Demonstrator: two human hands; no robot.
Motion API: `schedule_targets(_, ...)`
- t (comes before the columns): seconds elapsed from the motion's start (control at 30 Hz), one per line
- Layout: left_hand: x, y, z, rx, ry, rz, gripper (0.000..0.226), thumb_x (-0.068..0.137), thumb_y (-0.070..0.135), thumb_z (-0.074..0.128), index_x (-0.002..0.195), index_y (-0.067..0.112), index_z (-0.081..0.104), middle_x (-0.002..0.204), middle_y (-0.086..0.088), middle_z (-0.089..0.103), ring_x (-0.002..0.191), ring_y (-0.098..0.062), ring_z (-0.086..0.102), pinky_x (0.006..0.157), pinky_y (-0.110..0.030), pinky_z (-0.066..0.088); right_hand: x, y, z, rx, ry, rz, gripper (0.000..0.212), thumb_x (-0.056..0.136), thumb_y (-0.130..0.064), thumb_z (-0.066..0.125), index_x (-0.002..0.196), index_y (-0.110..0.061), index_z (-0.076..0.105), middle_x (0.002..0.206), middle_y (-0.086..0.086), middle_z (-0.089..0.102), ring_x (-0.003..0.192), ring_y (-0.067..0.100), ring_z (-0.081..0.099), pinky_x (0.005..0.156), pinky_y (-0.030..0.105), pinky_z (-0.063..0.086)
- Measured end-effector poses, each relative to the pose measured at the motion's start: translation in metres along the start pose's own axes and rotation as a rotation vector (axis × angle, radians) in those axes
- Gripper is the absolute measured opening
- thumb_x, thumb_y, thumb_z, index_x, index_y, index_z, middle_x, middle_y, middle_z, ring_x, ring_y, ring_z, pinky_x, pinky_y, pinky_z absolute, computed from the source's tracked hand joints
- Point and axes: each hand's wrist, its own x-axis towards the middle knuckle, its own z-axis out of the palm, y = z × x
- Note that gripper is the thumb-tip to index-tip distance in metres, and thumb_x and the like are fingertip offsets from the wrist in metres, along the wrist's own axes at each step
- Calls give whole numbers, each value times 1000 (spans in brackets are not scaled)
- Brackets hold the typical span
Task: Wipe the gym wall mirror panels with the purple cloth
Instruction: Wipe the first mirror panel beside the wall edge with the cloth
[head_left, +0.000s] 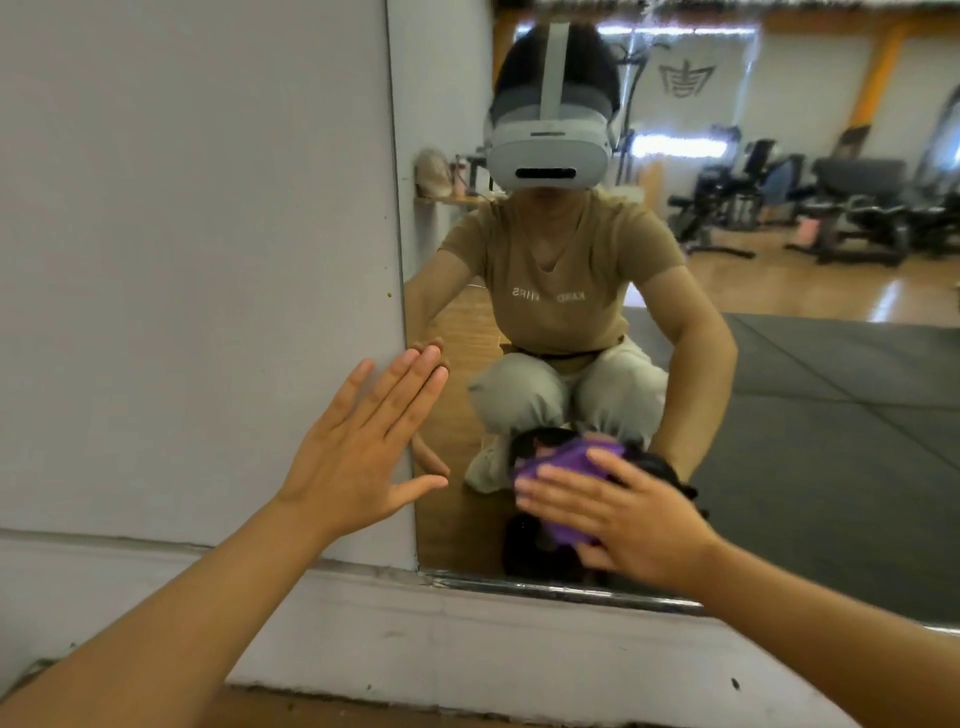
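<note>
Cloth work low on the mirror's left edge, near the floor.

Bunched purple cloth (558, 483) sits flat against the mirror panel (810, 441) just above its bottom frame (561, 590), pressed there by the right hand (618, 514) with fingers spread and nearly straight over it. To the left, the left hand (363, 447) lies fully open, holding nothing, palm on the white wall (182, 260) with fingertips at the mirror's edge. Likely risks: those bare fingertips smudging the glass, or the loosely wadded cloth slipping from under the palm.
</note>
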Motion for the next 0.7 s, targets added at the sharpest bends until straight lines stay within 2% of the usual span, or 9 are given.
schedule_targets(0.1, 1, -9, 1, 26, 4, 44, 97, 92, 71, 35, 161, 8, 9, 170, -9, 0, 156, -23, 5, 126, -46, 3, 49, 68, -33, 24, 136, 187, 77, 93, -48, 42, 162, -24, 16, 170, -2, 4, 156, 19, 10, 125, 46, -1)
schedule_targets(0.23, 5, -26, 0, 37, 20, 109, 96, 92, 72, 36, 162, 10, 11, 170, -6, 2, 156, -21, 4, 125, -48, 2, 100, 153, -74, -40, 279, 551, 64, 105, -51, 34, 161, -20, 26, 166, 5, 23, 153, 28, 23, 122, 52, 8)
schedule_targets(0.3, 7, -31, 0, 36, 26, 109, 99, 91, 74, 38, 161, 10, 12, 170, -6, 1, 156, -21, 4, 124, -49, 3, 111, 161, -79, -44, 308, 677, 64, 106, -52, 34, 160, -18, 26, 165, 7, 25, 152, 31, 24, 120, 59, 13)
schedule_targets(0.4, 8, -33, 0, 36, 39, 97, 102, 89, 76, 39, 161, 9, 11, 170, -6, 0, 156, -21, 4, 125, -48, 1, 115, 136, -72, -18, 314, 753, 65, 105, -51, 35, 160, -16, 27, 165, 8, 26, 152, 32, 23, 121, 60, 10)
schedule_targets(0.47, 9, -33, -1, 35, 51, 78, 106, 88, 78, 39, 161, 8, 8, 170, -6, -1, 156, -21, 4, 125, -48, 1, 110, 106, -62, -10, 306, 714, 66, 104, -50, 37, 160, -16, 28, 165, 8, 27, 152, 31, 23, 123, 56, 4)
schedule_targets(0.53, 11, -35, -2, 30, 52, 76, 109, 86, 79, 39, 161, 8, 5, 170, -6, -3, 156, -21, 3, 125, -48, 2, 98, 67, -46, 11, 250, 570, 68, 100, -47, 43, 160, -18, 28, 165, 5, 25, 153, 27, 21, 124, 53, 0)
schedule_targets(0.6, 13, -38, -4, 13, 33, 103, 110, 85, 79, 40, 161, 8, 4, 170, -7, -3, 156, -22, 3, 125, -48, 2, 78, 19, -25, 22, 149, 350, 78, 91, -43, 49, 160, -19, 24, 167, 4, 16, 155, 24, 14, 125, 51, -4)
schedule_targets(0.7, 13, -47, -10, -12, 8, 166, 108, 86, 77, 41, 161, 8, 6, 170, -8, 3, 156, -24, 6, 125, -49, 4, 44, -45, 4, -52, -52, -30, 96, 87, -51, 51, 162, -13, 5, 169, 8, -7, 156, 27, -9, 124, 51, -13)
